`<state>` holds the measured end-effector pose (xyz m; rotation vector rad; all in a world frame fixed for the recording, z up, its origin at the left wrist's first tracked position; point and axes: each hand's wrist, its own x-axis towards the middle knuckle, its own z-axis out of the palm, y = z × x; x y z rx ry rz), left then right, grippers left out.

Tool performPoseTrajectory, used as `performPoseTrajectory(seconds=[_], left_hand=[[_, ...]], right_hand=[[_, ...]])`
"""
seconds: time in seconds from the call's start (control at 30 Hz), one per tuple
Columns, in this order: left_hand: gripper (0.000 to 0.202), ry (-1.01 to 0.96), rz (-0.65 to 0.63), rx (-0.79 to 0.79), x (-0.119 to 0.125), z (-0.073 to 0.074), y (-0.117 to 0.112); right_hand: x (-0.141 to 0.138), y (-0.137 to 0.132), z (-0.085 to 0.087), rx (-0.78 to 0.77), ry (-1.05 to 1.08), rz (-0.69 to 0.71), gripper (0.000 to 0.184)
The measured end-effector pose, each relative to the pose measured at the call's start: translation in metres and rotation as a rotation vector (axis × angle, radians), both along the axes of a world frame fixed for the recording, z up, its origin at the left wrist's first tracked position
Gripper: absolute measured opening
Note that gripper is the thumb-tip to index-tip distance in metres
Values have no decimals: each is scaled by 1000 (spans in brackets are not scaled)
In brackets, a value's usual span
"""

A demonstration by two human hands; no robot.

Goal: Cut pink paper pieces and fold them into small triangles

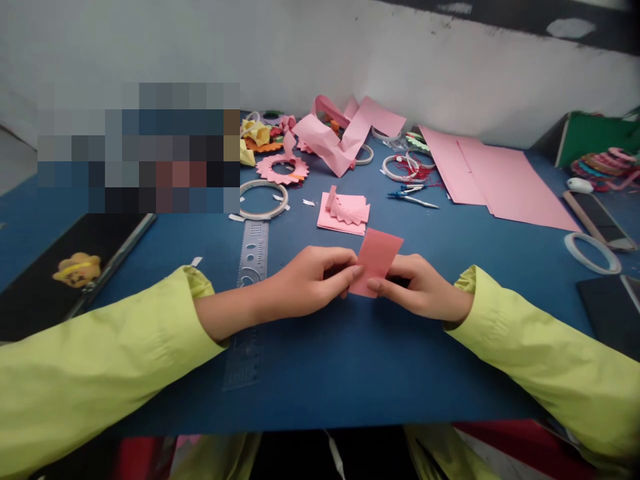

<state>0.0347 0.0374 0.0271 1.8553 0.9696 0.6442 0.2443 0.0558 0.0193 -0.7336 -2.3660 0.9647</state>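
A small rectangular piece of pink paper is held up over the table by both hands. My left hand pinches its left edge between thumb and fingers. At the lower right edge, my right hand grips it with the thumb in front and the fingers behind. Just beyond the paper lies a stack of pink paper squares, with a pleated, fan-like folded pink piece on top. A clear plastic ruler lies partly under my left forearm.
Behind are a pink paper ring, crumpled pink strips, a tape roll and a compass. Large pink sheets lie at right, near a phone and another tape roll. A black case is at left.
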Motion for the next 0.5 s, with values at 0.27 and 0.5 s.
performPoseTrajectory(seconds=[0.27, 0.5], left_hand=[[28, -27, -9, -20, 0, -1, -1], [28, -25, -53, -15, -1, 0, 1]], right_hand=[[0, 0, 0, 39, 36, 57, 17], [0, 0, 2, -39, 18, 39, 43]])
